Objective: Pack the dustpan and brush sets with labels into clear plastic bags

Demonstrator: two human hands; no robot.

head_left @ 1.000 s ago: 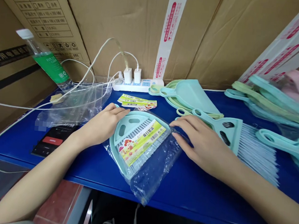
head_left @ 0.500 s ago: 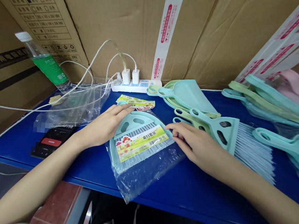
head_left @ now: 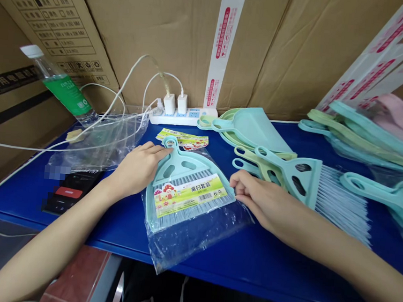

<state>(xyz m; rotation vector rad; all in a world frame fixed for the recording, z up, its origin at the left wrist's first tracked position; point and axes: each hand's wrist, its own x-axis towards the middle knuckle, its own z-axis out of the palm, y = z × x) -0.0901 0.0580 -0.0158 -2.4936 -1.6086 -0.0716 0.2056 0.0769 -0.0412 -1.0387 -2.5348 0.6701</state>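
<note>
A pale turquoise dustpan and brush set [head_left: 178,160] lies flat in a clear plastic bag [head_left: 193,246] on the blue table, its handle pointing away from me. A paper label [head_left: 186,196] with mushroom pictures lies across the grey-blue bristles. My left hand [head_left: 139,168] is closed on the pan's upper left edge beside the handle, its thumb hidden. At the right corner of the pan, my right hand [head_left: 256,193] pinches the edge, fingers curled in. Two loose labels [head_left: 184,139] lie just beyond the handle.
Unbagged dustpans [head_left: 256,127] and brushes [head_left: 301,178] lie right of centre. More bagged sets [head_left: 365,132] are piled far right. On the left are a phone [head_left: 73,191], crumpled plastic [head_left: 96,146], a tilted bottle [head_left: 67,92] and cables. A power strip [head_left: 190,116] sits against cardboard boxes [head_left: 170,26].
The dustpan and brush set has turned slightly clockwise, and its handle has come into view. My left hand has shifted left off the handle; my right fingers have curled in at the corner.
</note>
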